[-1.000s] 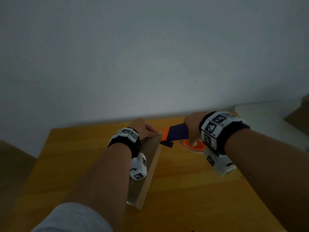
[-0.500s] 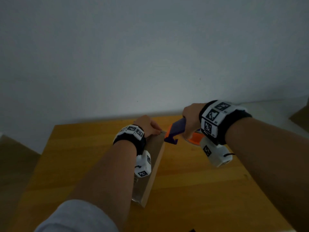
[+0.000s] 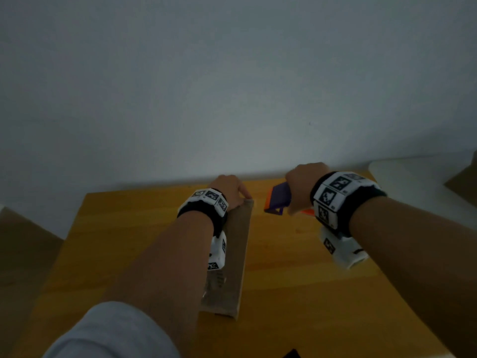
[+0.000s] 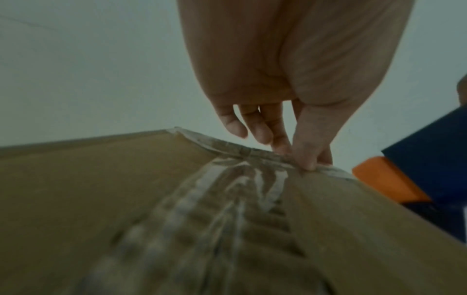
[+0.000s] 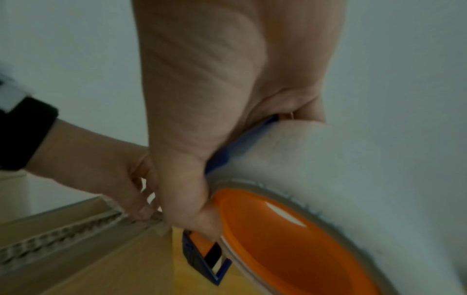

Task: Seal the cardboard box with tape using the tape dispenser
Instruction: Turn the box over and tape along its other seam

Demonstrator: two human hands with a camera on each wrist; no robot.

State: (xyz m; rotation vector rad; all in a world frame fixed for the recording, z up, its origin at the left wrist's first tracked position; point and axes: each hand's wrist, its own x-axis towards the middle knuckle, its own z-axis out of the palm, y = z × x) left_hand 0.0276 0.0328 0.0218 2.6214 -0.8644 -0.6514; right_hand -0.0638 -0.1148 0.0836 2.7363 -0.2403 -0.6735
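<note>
The cardboard box lies on the wooden surface, a long brown shape running from near to far, just left of the middle. A strip of clear, wrinkled tape runs along its top face toward the far edge.

The left hand rests at the far end of the box. In the left wrist view its thumb and a finger pinch the far edge of the box where the tape ends, while the other fingers hang loosely curled above it. So the left grip is narrow, closed on the box's far edge.

The right hand is to the right of the box's far end, apart from it in the head view. Its grip is wrapped around the tape dispenser, whose blue body and orange front point left toward the box corner. In the right wrist view the dispenser's blue frame sits below the thumb, and the orange hub of the tape roll fills the lower right. The dispenser is off the box, just beside the left hand's fingertips.

A pale wall stands behind the surface.
</note>
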